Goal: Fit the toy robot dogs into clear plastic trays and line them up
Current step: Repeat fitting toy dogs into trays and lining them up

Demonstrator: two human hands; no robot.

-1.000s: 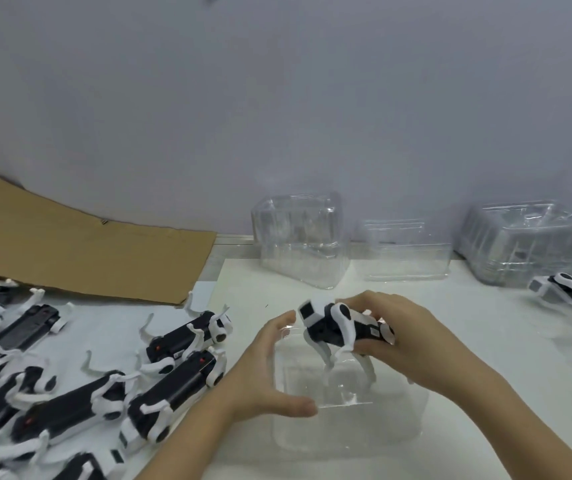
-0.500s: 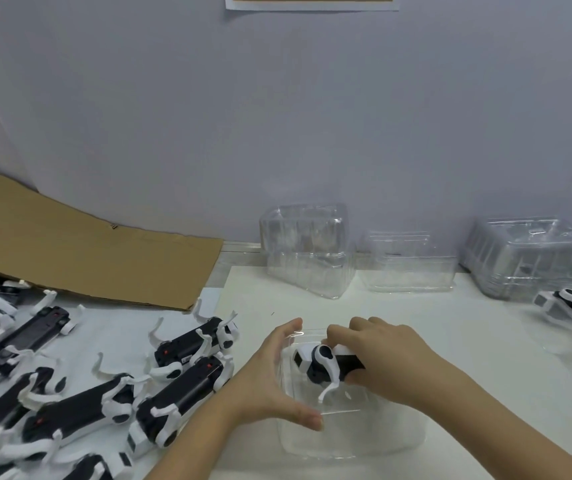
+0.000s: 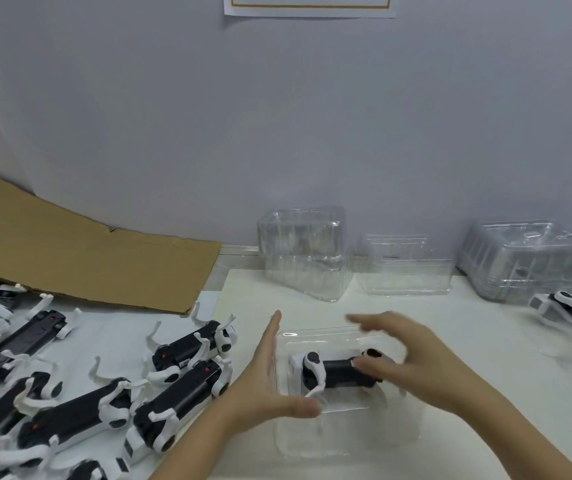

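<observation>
The white worktop (image 3: 485, 375) carries a crowd of black-and-white toy robot dogs (image 3: 80, 410) lying across its left side, with a flat cardboard sheet (image 3: 87, 265) beyond them. Near the middle sits a clear tray (image 3: 346, 434) holding a single dog (image 3: 333, 370). Empty trays (image 3: 307, 258) line the far edge by the wall, and another dog (image 3: 568, 306) sits at the right edge.

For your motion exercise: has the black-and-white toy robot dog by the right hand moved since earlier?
Yes: the black-and-white toy robot dog sank into the clear plastic tray.

Toy dog (image 3: 336, 374) in tray (image 3: 346, 439), loose dogs (image 3: 173, 405) left, spare trays (image 3: 305, 254) behind.
</observation>
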